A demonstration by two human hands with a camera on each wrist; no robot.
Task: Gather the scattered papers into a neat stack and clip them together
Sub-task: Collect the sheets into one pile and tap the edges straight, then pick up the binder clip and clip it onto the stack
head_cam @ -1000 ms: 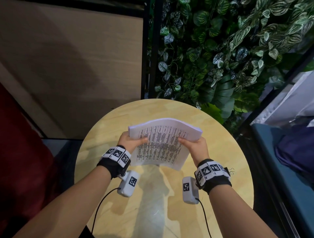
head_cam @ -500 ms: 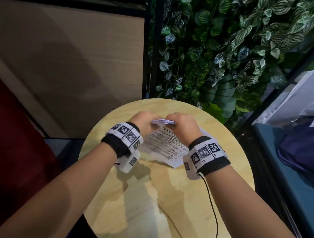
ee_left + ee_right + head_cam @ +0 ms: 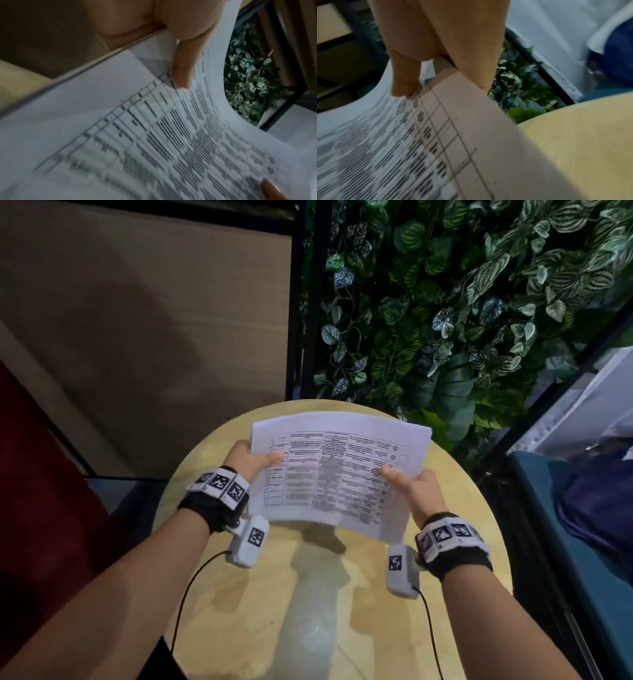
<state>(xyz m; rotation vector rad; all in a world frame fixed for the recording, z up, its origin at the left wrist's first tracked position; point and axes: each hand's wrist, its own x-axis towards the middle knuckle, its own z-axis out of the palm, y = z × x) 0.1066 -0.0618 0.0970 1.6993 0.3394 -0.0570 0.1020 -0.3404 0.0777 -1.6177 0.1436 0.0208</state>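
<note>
Gripping both side edges, the papers (image 3: pixel 337 470) are held above the round table (image 3: pixel 342 628).
The sheets are pinched under the thumbs of the left hand (image 3: pixel 251 458) and right hand (image 3: pixel 416 487).

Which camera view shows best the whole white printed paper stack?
The head view: the white printed paper stack shows whole, between left hand and right hand. Both wrist views show only a blurred part near a thumb.

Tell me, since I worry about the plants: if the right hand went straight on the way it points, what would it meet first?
Probably the leafy wall beyond the table edge; depth unclear.
</note>
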